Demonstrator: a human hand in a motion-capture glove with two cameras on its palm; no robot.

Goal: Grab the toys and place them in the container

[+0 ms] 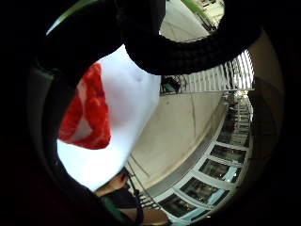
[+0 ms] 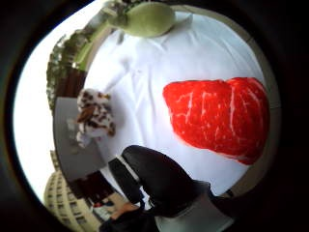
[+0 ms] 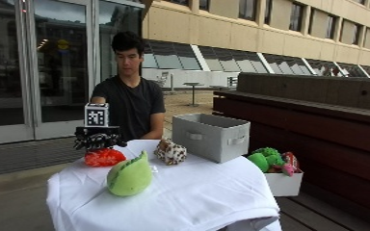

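An outdoor paved terrace beside a building with glass doors and a long dark wooden bench holds a worktop (image 3: pixel 191 197) draped in a white cloth. A person in a dark T-shirt sits behind it.

At the left end of the cloth lies a red toy shaped like a slab of marbled meat (image 3: pixel 104 157). The gloved right hand (image 3: pixel 97 140) hovers right over it; in the outside view the two look to be touching or nearly so, and I cannot tell which. The thumb-side palm view shows the meat toy lying flat on the cloth with a black-gloved finger (image 2: pixel 161 176) beside it, not wrapped round it. The fingers look relaxed and spread, holding nothing.

Nearer the front edge sits a green plush avocado (image 3: pixel 130 177), tilted with its tip up. Behind it, toward the middle, stands a small brown-and-white spotted plush animal (image 3: pixel 170 152), apart from both other toys.

Just to the right of the spotted animal stands a grey fabric container (image 3: pixel 212 136) with handle slots, open at the top. At the far right corner, partly off the cloth's edge, a white bin (image 3: pixel 283 183) holds more plush toys (image 3: pixel 268 160), green and pink among them.
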